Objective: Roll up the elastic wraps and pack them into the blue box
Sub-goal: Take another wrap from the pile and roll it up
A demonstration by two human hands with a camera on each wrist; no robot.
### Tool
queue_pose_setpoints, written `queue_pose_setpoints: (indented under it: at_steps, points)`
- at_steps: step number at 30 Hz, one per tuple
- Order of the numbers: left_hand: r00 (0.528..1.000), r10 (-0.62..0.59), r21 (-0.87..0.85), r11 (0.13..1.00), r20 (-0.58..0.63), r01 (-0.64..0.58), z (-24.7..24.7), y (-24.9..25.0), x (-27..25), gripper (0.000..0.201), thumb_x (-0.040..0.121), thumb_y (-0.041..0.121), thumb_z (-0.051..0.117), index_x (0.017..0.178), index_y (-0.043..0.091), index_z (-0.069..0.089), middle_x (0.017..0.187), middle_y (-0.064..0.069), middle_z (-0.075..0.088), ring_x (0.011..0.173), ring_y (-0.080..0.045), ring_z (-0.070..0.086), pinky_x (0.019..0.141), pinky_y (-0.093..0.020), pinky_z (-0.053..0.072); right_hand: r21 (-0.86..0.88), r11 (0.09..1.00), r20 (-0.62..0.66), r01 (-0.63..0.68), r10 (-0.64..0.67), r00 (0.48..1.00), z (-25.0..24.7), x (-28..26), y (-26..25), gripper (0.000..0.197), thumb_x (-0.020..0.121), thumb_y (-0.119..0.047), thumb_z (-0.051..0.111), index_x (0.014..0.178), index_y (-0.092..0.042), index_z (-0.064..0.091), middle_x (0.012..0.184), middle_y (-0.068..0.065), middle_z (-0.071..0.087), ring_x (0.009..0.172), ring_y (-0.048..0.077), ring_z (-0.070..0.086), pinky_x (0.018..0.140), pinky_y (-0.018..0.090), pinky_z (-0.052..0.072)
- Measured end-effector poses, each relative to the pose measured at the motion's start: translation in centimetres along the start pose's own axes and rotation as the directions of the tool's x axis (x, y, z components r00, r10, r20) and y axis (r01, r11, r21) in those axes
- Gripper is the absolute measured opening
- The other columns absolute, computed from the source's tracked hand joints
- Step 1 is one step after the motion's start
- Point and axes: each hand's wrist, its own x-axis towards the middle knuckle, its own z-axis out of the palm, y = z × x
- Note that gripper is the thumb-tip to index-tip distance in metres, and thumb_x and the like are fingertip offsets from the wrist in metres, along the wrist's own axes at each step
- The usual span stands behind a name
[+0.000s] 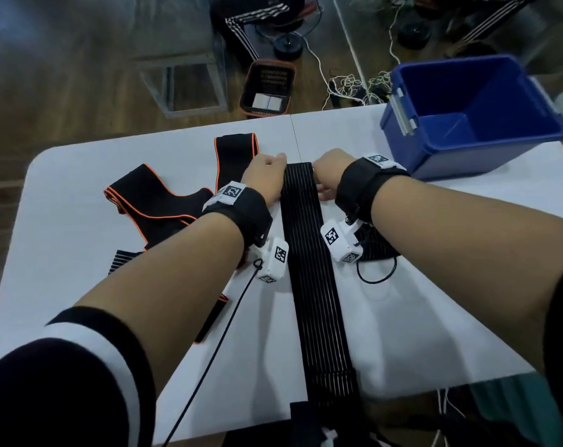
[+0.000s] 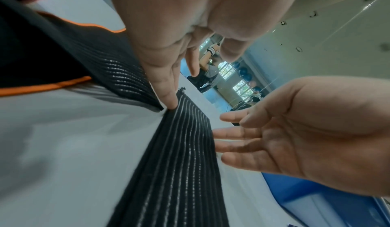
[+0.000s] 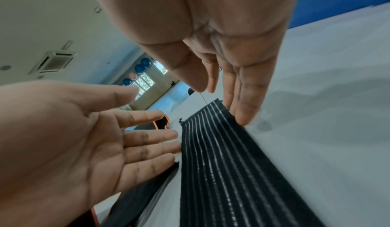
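Left hand (image 1: 267, 179) and right hand (image 1: 330, 172) flanking the far end of the striped wrap (image 1: 309, 253), flat on the table (image 1: 80, 253). Fingers of both nearly straight, gripping nothing, tips touching the wrap's edges. Blue box (image 1: 473, 121) near the right.

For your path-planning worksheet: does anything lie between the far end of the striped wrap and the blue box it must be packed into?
Nothing visible does. From the striped wrap, whose far end lies between the left hand and right hand, only bare white table leads to the blue box, which stands open.
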Motion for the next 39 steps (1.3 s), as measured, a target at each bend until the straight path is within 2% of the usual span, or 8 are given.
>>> queue_pose_setpoints:
  at_steps: [1, 4, 6, 12, 15, 19, 27, 39]
  points:
    - [1.0, 0.005, -0.01, 1.0, 0.001, -0.005, -0.2, 0.2, -0.6, 0.041, 0.071, 0.064, 0.045, 0.051, 0.029, 0.047, 0.061, 0.003, 0.042, 0.065, -0.025, 0.05, 0.073, -0.041, 0.045, -0.073, 0.997, -0.035, 0.036, -0.038, 0.999, -0.1, -0.2, 0.4, 0.038, 0.096, -0.025, 0.058, 0.061, -0.017, 0.044, 0.063, -0.003, 0.049, 0.075, 0.023, 0.055, 0.078, 0.027, 0.046]
    - [0.996, 0.076, 0.063, 0.995, -0.053, -0.073, -0.7, 0.6, -2.6, 0.026, 0.084, 0.055, 0.048, 0.091, 0.032, 0.06, 0.086, 0.005, 0.06, 0.082, -0.019, 0.061, 0.088, -0.045, 0.056, 0.445, 0.895, -0.065, -0.035, 0.072, 0.995, -0.8, -1.7, 0.6, 0.021, 0.095, -0.018, 0.056, 0.075, -0.021, 0.05, 0.081, -0.003, 0.054, 0.084, 0.023, 0.059, 0.08, 0.032, 0.056]
    - [0.98, 0.19, 0.137, 0.974, -0.065, -0.179, -0.8, 0.7, -5.1, 0.026, 0.09, 0.044, 0.053, 0.106, 0.026, 0.061, 0.096, 0.008, 0.064, 0.083, -0.014, 0.061, 0.088, -0.044, 0.056, 0.537, 0.844, -0.131, 0.003, 0.08, 0.988, -0.9, -3.7, 0.8, 0.012, 0.093, -0.008, 0.053, 0.095, -0.02, 0.055, 0.092, 0.001, 0.057, 0.088, 0.022, 0.062, 0.074, 0.036, 0.06]
    - [0.913, 0.364, 0.326, 0.854, 0.184, -0.406, -1.1, -2.1, -16.9, 0.006, 0.09, 0.019, 0.065, 0.092, 0.024, 0.068, 0.075, 0.017, 0.063, 0.065, -0.001, 0.056, 0.069, -0.02, 0.045, 0.701, 0.707, -0.008, 0.088, -0.116, 0.993, 1.3, -12.6, 4.1, 0.014, 0.093, 0.001, 0.057, 0.093, -0.013, 0.059, 0.093, 0.011, 0.064, 0.075, 0.018, 0.064, 0.07, 0.036, 0.056]
    - [0.881, 0.325, 0.433, 0.778, 0.343, -0.455, -0.8, -5.4, -22.8, 0.005, 0.088, 0.022, 0.068, 0.092, 0.025, 0.069, 0.083, 0.013, 0.065, 0.073, -0.004, 0.059, 0.071, -0.019, 0.046, 0.56, 0.82, 0.083, 0.117, -0.196, 0.977, 5.0, -16.6, 8.0, 0.008, 0.091, -0.001, 0.062, 0.095, -0.008, 0.062, 0.089, 0.013, 0.067, 0.071, 0.015, 0.065, 0.066, 0.034, 0.056]
    - [0.833, 0.308, 0.464, 0.717, 0.46, -0.521, 0.7, -9.9, -28.4, 0.028, 0.081, 0.039, 0.074, 0.103, 0.022, 0.071, 0.103, 0.004, 0.065, 0.094, -0.011, 0.061, 0.085, -0.023, 0.047, 0.089, 0.943, 0.181, 0.32, -0.331, 0.926, 9.8, -20.2, 12.2, 0.012, 0.086, -0.018, 0.069, 0.093, -0.027, 0.065, 0.088, -0.008, 0.066, 0.077, 0.001, 0.061, 0.074, 0.021, 0.05]
    - [0.828, 0.346, 0.567, 0.607, 0.442, -0.557, 3.8, -14.0, -32.1, 0.057, 0.066, 0.036, 0.08, 0.118, 0.017, 0.064, 0.12, 0.001, 0.056, 0.099, -0.019, 0.056, 0.088, -0.029, 0.047, -0.241, 0.808, 0.319, 0.537, -0.457, 0.83, 14.6, -23.4, 14.2, 0.059, 0.079, -0.044, 0.075, 0.129, -0.025, 0.05, 0.127, -0.006, 0.042, 0.115, 0.015, 0.043, 0.1, 0.029, 0.042]
    - [0.85, 0.439, 0.636, 0.575, 0.291, -0.515, 5.9, -14.7, -33.2, 0.041, 0.079, 0.02, 0.049, 0.117, 0.014, 0.063, 0.117, -0.004, 0.06, 0.098, -0.022, 0.056, 0.086, -0.033, 0.05, -0.345, 0.655, 0.125, 0.673, -0.678, 0.724, 16.7, -23.8, 17.8, 0.056, 0.072, -0.003, 0.059, 0.127, -0.016, 0.058, 0.105, 0.001, 0.05, 0.088, 0.02, 0.049, 0.075, 0.031, 0.052]
